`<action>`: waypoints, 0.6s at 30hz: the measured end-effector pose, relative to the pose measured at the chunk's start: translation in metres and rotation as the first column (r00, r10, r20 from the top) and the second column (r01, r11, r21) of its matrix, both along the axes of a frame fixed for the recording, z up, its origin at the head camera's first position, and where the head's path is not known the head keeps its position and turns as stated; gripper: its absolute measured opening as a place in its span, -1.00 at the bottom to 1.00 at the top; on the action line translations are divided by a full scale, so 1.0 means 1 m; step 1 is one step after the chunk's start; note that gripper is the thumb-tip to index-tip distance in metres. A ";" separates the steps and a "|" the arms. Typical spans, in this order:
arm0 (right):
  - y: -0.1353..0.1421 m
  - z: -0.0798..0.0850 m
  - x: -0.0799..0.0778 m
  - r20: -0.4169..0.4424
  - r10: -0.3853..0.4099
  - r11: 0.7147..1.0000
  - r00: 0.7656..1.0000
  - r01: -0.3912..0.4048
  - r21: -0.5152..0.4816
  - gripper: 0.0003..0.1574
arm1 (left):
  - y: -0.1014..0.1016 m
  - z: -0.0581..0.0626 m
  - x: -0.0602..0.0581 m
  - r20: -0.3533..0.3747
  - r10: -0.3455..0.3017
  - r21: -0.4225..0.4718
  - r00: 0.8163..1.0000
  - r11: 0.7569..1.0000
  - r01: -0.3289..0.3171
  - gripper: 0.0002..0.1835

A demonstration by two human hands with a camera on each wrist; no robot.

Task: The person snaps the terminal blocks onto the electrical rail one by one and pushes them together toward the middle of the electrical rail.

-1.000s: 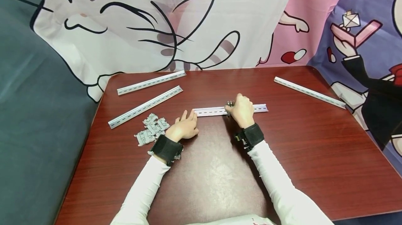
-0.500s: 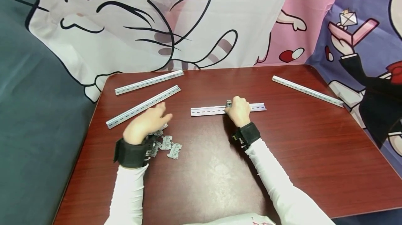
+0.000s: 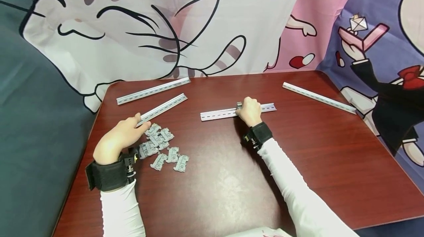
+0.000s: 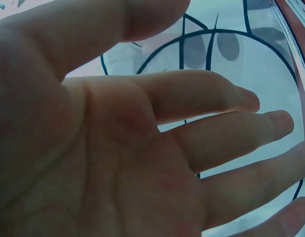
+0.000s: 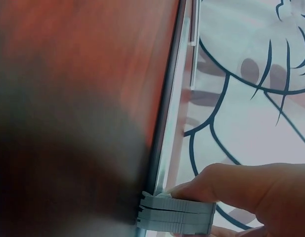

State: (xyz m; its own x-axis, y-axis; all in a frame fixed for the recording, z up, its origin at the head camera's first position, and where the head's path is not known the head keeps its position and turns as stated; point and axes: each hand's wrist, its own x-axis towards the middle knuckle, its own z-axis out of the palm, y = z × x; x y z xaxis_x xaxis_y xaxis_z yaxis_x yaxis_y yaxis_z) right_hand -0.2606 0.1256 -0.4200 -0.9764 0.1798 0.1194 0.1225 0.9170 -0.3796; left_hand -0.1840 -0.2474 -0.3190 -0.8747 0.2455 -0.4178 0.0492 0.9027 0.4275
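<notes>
My right hand (image 3: 250,112) grips grey terminal blocks (image 5: 177,215) seated on the middle slotted DIN rail (image 3: 218,115). In the right wrist view the thumb lies along the top of these blocks; the other fingers are mostly hidden. My left hand (image 3: 120,137) reaches over the near end of the left slotted DIN rail (image 3: 165,106), thumb and fingers apart. Its palm (image 4: 117,163) shows nothing held in the left wrist view. Whether its fingertips touch the rail I cannot tell. Beside it lies a loose pile of grey terminal blocks (image 3: 157,138).
Another DIN rail (image 3: 153,91) lies at the back left, and one more (image 3: 319,98) slants at the back right. Several separate terminal blocks (image 3: 172,154) lie in front of the pile. A printed cloth (image 3: 258,9) hangs behind the brown table (image 3: 212,193).
My left hand has gone from the middle rail's left end, across the pile, to the left rail. My right hand keeps its grip, and the middle rail has tilted slightly.
</notes>
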 end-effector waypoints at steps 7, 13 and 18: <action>0.008 -0.001 -0.021 0.000 0.001 1.000 1.000 -0.001 -0.007 -0.53 | -0.006 -0.003 -0.002 0.023 0.024 -0.010 0.999 1.000 -0.024 -0.18; 0.014 -0.003 -0.038 0.012 0.003 1.000 1.000 -0.003 0.000 -0.54 | -0.012 -0.006 -0.004 0.043 0.039 -0.012 0.998 0.999 -0.039 -0.20; 0.019 -0.003 -0.050 0.007 -0.009 1.000 1.000 0.009 -0.013 -0.54 | -0.020 -0.009 -0.005 0.058 0.063 -0.021 0.996 0.998 -0.062 -0.21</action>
